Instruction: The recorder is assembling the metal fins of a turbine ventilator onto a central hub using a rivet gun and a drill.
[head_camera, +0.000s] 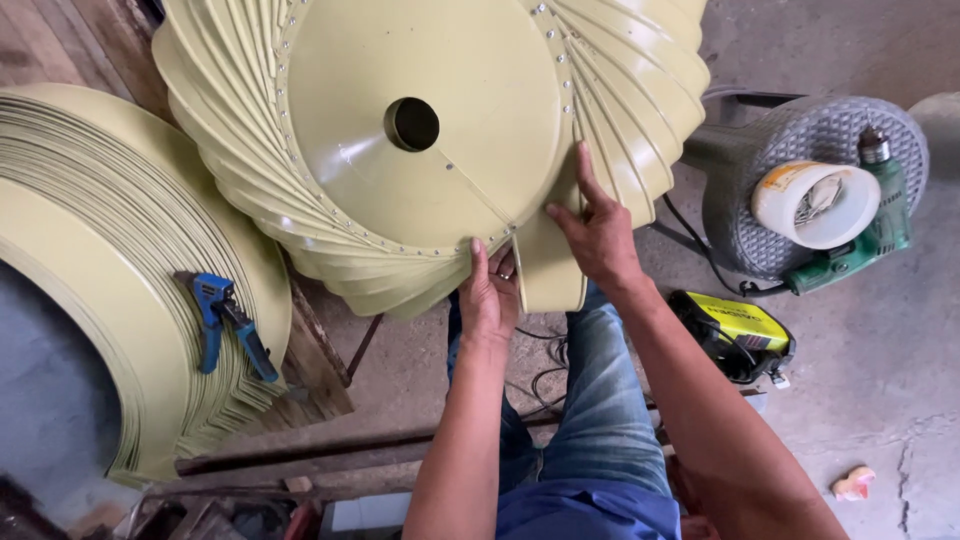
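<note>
Both hands are fitting a loose cream blade (548, 268) at the vent dome's (430, 130) six o'clock edge, left hand (488, 298) pinching it, right hand (598, 232) spread flat; fastening likely needs alignment.

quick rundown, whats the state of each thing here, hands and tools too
left hand: grip pinching the lower rim of the cone disc
right hand: pressing a loose blade
loose blade: partly slotted in, hanging down
finned ventilator: tilted, blades riveted around
blue riveter: lying unused on stacked blades
green drill: lying idle
</note>
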